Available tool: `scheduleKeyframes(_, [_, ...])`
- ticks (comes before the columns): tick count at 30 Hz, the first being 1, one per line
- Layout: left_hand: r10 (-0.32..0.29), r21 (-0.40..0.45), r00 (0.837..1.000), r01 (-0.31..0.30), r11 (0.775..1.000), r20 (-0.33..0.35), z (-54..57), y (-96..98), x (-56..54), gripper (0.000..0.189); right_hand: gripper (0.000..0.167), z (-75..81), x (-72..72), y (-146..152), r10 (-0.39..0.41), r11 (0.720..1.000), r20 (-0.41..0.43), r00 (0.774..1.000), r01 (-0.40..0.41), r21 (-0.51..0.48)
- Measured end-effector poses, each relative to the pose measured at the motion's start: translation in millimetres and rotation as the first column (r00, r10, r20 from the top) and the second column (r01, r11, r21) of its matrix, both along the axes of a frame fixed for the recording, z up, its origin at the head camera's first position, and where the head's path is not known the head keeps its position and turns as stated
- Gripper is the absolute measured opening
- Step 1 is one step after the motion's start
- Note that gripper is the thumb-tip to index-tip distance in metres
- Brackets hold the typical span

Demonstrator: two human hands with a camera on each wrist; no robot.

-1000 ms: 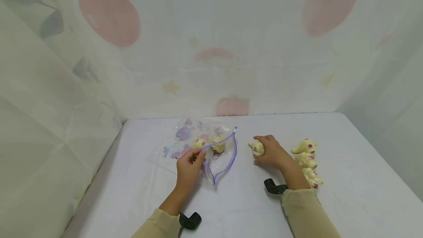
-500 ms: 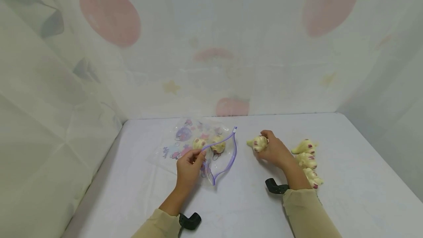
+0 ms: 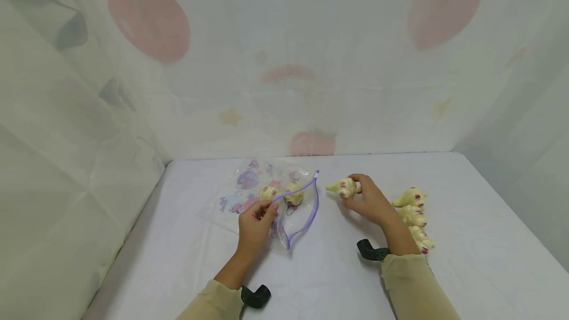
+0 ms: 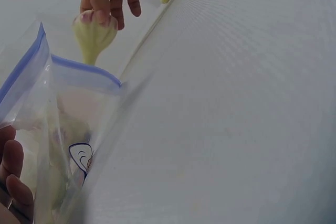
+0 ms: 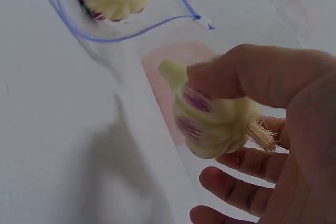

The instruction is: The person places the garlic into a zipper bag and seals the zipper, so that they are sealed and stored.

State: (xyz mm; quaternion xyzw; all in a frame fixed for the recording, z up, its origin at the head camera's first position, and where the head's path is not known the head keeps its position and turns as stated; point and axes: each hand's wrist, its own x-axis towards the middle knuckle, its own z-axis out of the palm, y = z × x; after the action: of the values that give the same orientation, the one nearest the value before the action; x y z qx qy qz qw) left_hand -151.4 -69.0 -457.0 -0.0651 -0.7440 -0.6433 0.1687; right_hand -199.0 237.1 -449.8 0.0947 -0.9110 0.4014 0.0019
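Note:
A clear zip bag point(image 3: 235, 211) with a purple zip edge and printed pictures lies on the table, its mouth gaping to the right. My left hand point(image 3: 254, 228) pinches the near side of that mouth. Inside the bag rest garlic bulbs point(image 3: 293, 195), partly hidden by the print and my fingers. Just right of the mouth, my right hand point(image 3: 366, 201) holds another garlic bulb point(image 5: 215, 124) between thumb and fingers. Its stem points left toward the bag and its root tuft faces my palm. In the right wrist view its shadow falls on the table below.
Three more garlic bulbs point(image 3: 412, 216) lie in a column on the table, right of my right hand and partly behind the forearm. A white cloth backdrop point(image 3: 355, 88) with faded fruit prints rises at the table's far edge.
My right hand has raised the garlic bulb off the table and turned it, and its stem now sits slightly further left. The left hand and bag stay nearly still.

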Motion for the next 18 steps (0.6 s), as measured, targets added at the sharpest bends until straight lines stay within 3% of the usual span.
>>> scheduleKeyframes(8, [-0.018,0.029,1.0,0.018,0.999,0.022,0.7,1.7,0.2,0.013,0.069,12.4,4.7,-2.8,0.07,0.995,0.052,0.996,-0.067,-0.067])
scheduleKeyframes(12, [-0.044,0.053,0.999,0.042,0.998,0.024,1.4,3.2,1.0,0.012,0.069,18.0,7.2,-10.9,0.147,0.986,0.083,0.986,-0.139,-0.094])
scheduleKeyframes(18, [-0.082,0.063,0.996,0.08,0.995,0.025,3.5,8.1,3.7,0.012,0.071,13.8,10.8,-38.0,0.241,0.968,0.111,0.964,-0.23,-0.102])
